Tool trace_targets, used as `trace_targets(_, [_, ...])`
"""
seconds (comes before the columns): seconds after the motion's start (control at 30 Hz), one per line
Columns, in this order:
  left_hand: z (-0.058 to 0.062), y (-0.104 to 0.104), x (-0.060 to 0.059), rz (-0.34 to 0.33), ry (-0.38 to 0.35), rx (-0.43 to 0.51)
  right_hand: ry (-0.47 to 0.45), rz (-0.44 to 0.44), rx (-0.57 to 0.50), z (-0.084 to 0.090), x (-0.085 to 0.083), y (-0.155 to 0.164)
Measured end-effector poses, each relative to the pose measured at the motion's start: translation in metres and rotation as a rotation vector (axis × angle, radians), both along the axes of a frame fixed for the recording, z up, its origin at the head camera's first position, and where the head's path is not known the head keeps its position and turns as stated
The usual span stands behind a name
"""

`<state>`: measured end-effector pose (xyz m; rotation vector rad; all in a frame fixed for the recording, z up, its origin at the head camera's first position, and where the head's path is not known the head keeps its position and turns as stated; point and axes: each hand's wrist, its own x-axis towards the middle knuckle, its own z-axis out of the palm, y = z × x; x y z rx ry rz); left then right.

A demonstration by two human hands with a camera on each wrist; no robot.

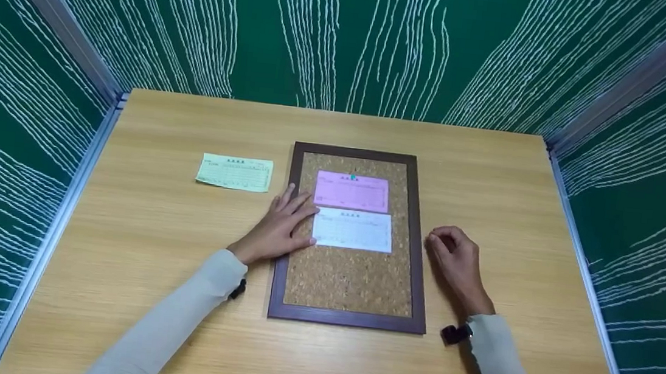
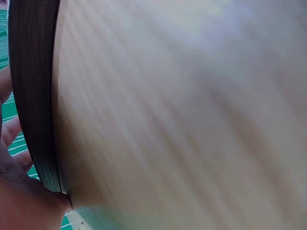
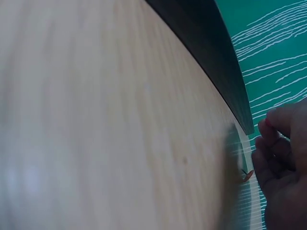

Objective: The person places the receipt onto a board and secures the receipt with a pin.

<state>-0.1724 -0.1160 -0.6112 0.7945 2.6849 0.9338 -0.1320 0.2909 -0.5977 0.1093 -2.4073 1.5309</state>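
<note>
A cork board in a dark brown frame [image 1: 280,255] lies flat in the middle of the wooden table [image 1: 137,254]. A pink slip [image 1: 351,192] sits near the top of the cork, with a green pin [image 1: 353,178] at its upper edge. Just under it lies a white slip [image 1: 354,230]. My left hand [image 1: 297,211] rests flat, fingers straight, across the frame's left rail and the white slip's left edge. My right hand [image 1: 436,240] rests on the table right of the frame with its fingers curled in. A small orange pushpin [image 3: 248,175] lies on the table just beyond those fingers [image 3: 276,143].
A pale green slip [image 1: 235,173] lies on the table left of the board. Green walls with white lines and metal rails close in the table on three sides. Both wrist views are blurred close-ups of the tabletop and the dark frame [image 2: 33,96] [image 3: 211,52].
</note>
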Motion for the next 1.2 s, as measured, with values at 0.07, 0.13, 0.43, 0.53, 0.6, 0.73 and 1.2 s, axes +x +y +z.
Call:
trace_targets(0.07, [0.0007, -0.0004, 0.0002, -0.001, -0.001, -0.003, -0.012, 0.008, 0.004, -0.0003, -0.0002, 0.0006])
trace_targets(0.13, [0.0013, -0.0007, 0.0003, -0.001, 0.0, -0.002, -0.018, 0.011, 0.008, 0.0, -0.0002, 0.0007])
trace_targets(0.43, [0.0024, -0.0004, 0.0005, 0.008, -0.002, -0.01, -0.038, -0.034, 0.014, 0.0033, 0.0017, -0.0011])
trace_targets(0.53, [0.0023, -0.0002, 0.0005, 0.004, 0.002, -0.001, -0.047, -0.037, 0.014, 0.0043, 0.0028, -0.0009])
trace_targets(0.6, [0.0016, 0.0001, 0.0003, 0.0, 0.008, 0.006, -0.047, -0.031, 0.014, 0.0048, 0.0028, -0.0008])
trace_targets(0.73, [0.0002, 0.0001, 0.0, 0.0, 0.009, 0.013, -0.04, -0.01, 0.014, 0.0053, 0.0021, -0.0016])
trace_targets(1.2, [-0.0003, 0.0, -0.0006, 0.005, -0.006, 0.004, -0.052, -0.017, 0.001, -0.0006, -0.0023, -0.0085])
